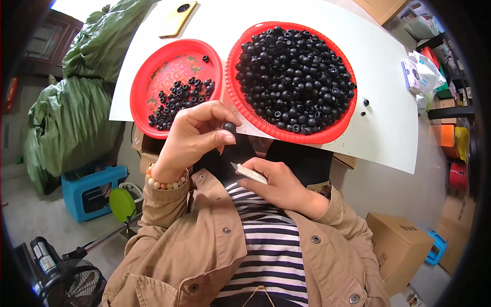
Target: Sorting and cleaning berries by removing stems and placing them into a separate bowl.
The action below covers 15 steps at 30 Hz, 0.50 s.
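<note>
My left hand (197, 133), a beaded bracelet at its wrist, pinches a small black rounded cap (230, 127) between thumb and fingers, just in front of the table's near edge. Lower and to the right, my right hand (281, 187) is closed around a small white-handled knife (252, 175), its short blade pointing up and left. Blade and cap are apart. Beyond my left hand lies a red plastic tray (140, 94) with a modest pile of hollow black pieces. To its right, a larger red basket (232, 94) is heaped with similar black caps (296, 77).
Both containers stand on a white table (388, 87). A yellow phone (178, 19) lies at its far left, and two loose black pieces (365, 103) near its right side. Green sacks (69, 123) and a blue plastic stool (92, 189) are left; a cardboard box (399, 250) sits lower right.
</note>
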Available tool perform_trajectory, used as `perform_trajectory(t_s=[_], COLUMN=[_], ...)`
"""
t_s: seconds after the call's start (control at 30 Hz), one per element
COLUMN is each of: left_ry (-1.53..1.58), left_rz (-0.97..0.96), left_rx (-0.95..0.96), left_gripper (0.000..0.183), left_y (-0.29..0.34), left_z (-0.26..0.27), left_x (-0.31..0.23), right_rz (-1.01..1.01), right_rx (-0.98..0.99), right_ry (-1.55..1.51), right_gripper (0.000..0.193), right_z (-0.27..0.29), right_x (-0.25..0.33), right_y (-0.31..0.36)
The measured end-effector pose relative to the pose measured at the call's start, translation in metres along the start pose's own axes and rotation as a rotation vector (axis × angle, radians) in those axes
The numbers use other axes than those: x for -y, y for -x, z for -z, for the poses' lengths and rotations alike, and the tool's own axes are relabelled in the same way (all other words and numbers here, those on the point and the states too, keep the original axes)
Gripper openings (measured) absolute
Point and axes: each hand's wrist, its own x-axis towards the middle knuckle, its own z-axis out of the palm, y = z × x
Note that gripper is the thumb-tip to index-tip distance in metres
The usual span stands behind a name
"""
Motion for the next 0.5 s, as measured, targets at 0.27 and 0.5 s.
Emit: perform_trajectory(t_s=[0.27,0.5], left_ry=[0.181,0.182], left_rz=[0.024,0.075], left_rx=[-0.04,-0.032], left_gripper=[0.013,0.016], left_y=[0.013,0.019], left_z=[-0.002,0.004], left_x=[0.009,0.016], right_rz=[0.084,0.211], right_rx=[-0.114,-0.192], right_ry=[-0.028,-0.229], right_gripper=[0.024,0.024], right_z=[-0.005,-0.004], right_x=[-0.005,-0.007], right_y=[-0.002,0.001])
